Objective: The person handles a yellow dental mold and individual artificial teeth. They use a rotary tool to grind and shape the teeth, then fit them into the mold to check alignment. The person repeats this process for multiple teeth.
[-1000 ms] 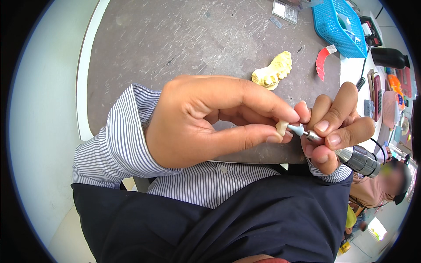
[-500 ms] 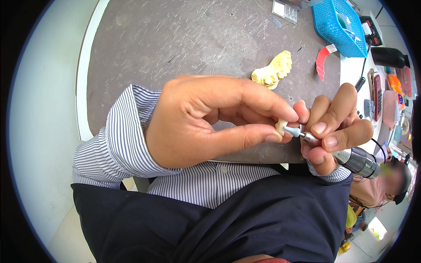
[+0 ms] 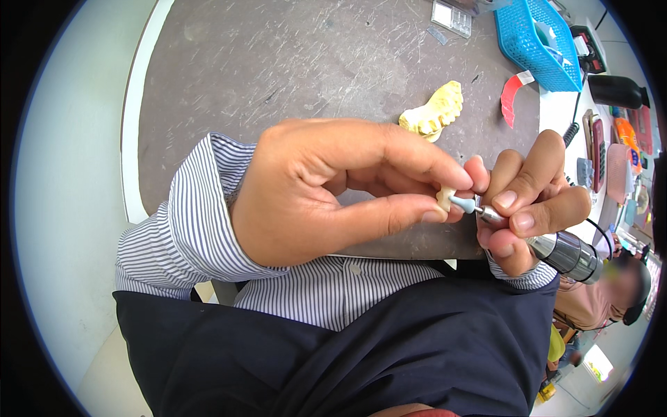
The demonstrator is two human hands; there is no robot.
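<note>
Between the thumb and index finger of my left hand (image 3: 347, 187) is a small cream dental crown piece (image 3: 445, 199), partly covered by the fingertips. My right hand (image 3: 531, 201) grips a dental handpiece (image 3: 566, 257), a metal and dark cylinder, with its fingers round the slim front end. A pale blue-grey polishing tip (image 3: 463, 204) sticks out of the handpiece toward the left and meets the crown's side. Beyond the hands, a yellow plaster dental model (image 3: 434, 115) with tooth shapes lies on the grey scratched tabletop (image 3: 278, 62).
A curved red strip (image 3: 512, 97) lies right of the model. At the far right stand a blue perforated basket (image 3: 528, 48) with items inside and a black bottle (image 3: 617, 91). A small clear case (image 3: 451, 17) sits at the back. Another person (image 3: 604, 299) is at the right.
The polishing tip has shifted very slightly against the crown, and my right fingers have moved a little. My left hand keeps almost the same place.
</note>
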